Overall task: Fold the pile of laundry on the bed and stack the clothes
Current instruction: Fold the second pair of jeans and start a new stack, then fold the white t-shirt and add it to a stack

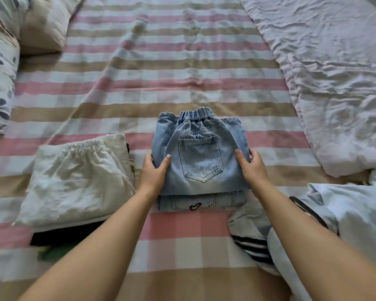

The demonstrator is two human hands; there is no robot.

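The step in hand looks like stacking. The folded jeans (200, 153) are held at both side edges and sit on top of a second folded denim piece (204, 203), whose near edge shows beneath them. Both lie on the striped bed (161, 61), at the middle of its near part.

The left grip (155, 172) clasps the left edge of the jeans, with the thumb on top and the fingers tucked under. The right grip (251, 168) clasps the right edge the same way.

The jeans lie flat with the back pocket facing up. The elastic waistband points away from the person and the folded edge lies nearest them, so the long axis runs from near to far.

The next move, as I judge it, calls for squaring the 2 denim pieces edge to edge and then letting go without dragging the top one askew. After that, the loose laundry (345, 213) at the right, with a striped piece among it, remains to be folded. A white folded stack (78, 181) over darker clothes lies just beside the denim, on the left.
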